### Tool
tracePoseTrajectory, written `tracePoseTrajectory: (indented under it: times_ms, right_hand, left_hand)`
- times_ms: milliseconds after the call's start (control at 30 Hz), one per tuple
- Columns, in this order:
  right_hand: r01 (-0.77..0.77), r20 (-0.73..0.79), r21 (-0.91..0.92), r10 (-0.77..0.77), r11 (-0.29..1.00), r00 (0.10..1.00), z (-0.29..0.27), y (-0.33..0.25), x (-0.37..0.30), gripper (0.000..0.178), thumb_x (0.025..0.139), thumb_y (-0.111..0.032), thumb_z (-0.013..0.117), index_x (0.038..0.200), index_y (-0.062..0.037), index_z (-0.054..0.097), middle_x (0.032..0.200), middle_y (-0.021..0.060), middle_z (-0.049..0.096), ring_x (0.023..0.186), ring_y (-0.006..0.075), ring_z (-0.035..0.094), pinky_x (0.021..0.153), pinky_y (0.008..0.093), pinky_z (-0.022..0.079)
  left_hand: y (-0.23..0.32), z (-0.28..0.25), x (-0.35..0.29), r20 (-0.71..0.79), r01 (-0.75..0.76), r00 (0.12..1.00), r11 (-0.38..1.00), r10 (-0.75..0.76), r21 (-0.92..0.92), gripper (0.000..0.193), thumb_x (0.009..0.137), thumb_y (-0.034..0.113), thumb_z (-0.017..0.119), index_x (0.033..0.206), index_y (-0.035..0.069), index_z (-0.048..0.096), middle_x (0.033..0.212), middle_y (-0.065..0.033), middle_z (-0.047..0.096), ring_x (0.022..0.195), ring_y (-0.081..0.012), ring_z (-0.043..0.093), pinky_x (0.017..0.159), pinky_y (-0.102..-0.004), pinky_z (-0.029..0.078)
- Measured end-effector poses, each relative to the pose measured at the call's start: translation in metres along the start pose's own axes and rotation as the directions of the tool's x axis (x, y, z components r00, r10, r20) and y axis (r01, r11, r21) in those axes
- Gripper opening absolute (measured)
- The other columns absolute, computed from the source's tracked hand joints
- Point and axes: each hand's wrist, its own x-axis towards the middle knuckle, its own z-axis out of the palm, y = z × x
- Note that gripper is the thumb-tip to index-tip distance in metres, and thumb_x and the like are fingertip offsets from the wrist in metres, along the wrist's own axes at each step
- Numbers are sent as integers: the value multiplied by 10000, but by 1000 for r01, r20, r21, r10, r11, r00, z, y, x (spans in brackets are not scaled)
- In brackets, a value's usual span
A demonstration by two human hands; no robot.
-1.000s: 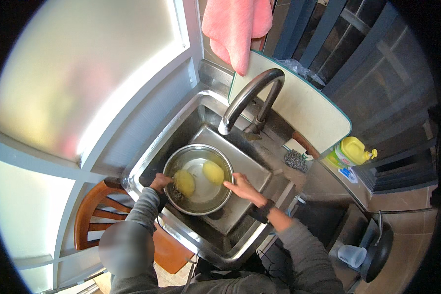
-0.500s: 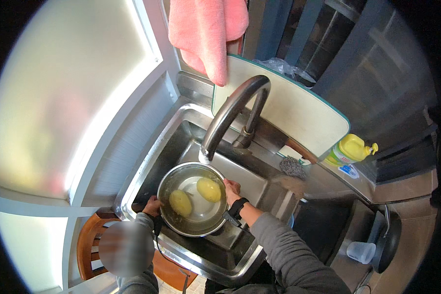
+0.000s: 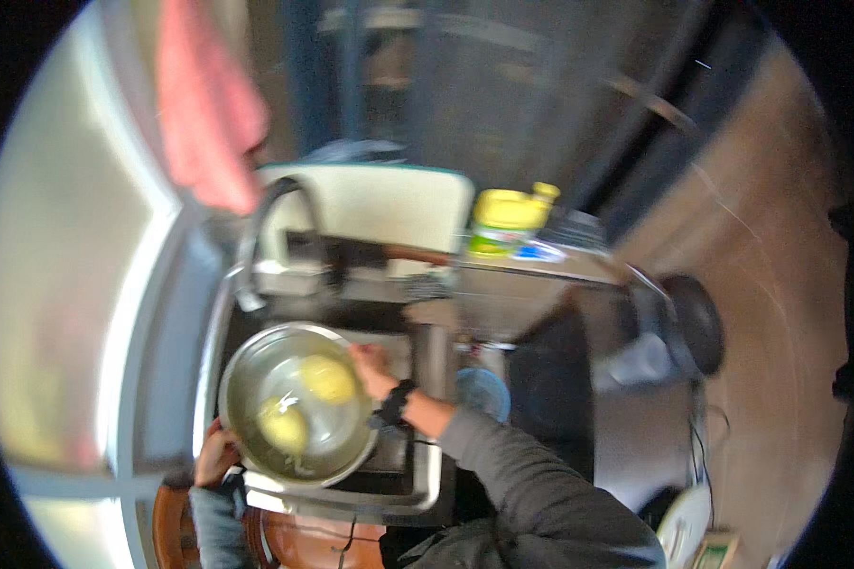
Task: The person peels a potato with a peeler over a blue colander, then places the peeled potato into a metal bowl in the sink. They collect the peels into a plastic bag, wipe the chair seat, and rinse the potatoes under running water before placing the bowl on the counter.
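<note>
With both hands I hold a round stainless steel basin (image 3: 256, 375) by its rim, over the sink (image 3: 435, 474). Inside it are two smooth yellow potatoes, one potato (image 3: 327, 379) toward the right and another potato (image 3: 283, 427) toward the lower left, with what looks like water around them. My left hand (image 3: 216, 453) grips the left side of the rim. On the right side, my right hand (image 3: 373, 370) has its thumb over the edge, and its other fingers are partly hidden. Behind the basin stands the curved faucet (image 3: 249, 256). Motion blurs the picture.
Against the back leans a pale cutting board (image 3: 389, 204), with a wooden-handled cleaver (image 3: 417, 254) before it. A yellow pump bottle (image 3: 510, 213) stands on the ledge. Right of the sink are a blue bowl (image 3: 484, 391), a black pan (image 3: 697, 322) and a translucent cup (image 3: 640, 360).
The view has swung to the right, bringing more of the right counter into sight. The basin looks larger and nearer, and both hands still grip it.
</note>
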Motion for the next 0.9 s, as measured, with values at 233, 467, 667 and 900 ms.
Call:
tracePoseTrajectory:
  times_ms: [233,467,667,900]
  right_hand:
    - [-44,31,91,41,995,999,-70,-45,-50,406,977,-313,602,1042,86,567,968,203,616,882,292,596,737,478,470]
    - [106,-142,414,-51,904,989,-211,-33,-113,318,965,-247,613,803,21,668,804,88,645,712,192,601,570,392,469]
    - [122,-298,523,47,844,954,-357,-13,-202,269,949,-201,583,878,51,645,855,87,620,705,161,541,565,391,438]
    - [210,-486,728,276,653,829,-504,0,-326,215,965,-62,511,807,63,586,761,78,561,641,166,531,501,359,422]
  left_hand:
    - [62,68,-52,64,55,996,981,-68,186,518,782,87,540,1295,23,516,1060,-128,664,851,-253,675,632,-409,598]
    - [76,177,-78,396,55,897,940,-194,337,533,774,113,523,1300,28,540,1004,-77,683,725,-214,677,526,-372,572]
    - [30,286,-80,442,33,862,898,-248,439,405,811,160,534,1200,60,586,913,-62,682,633,-196,633,478,-317,502]
    - [-59,449,-86,561,21,677,774,-477,633,286,786,145,544,1049,83,637,780,-14,619,629,-159,576,526,-328,490]
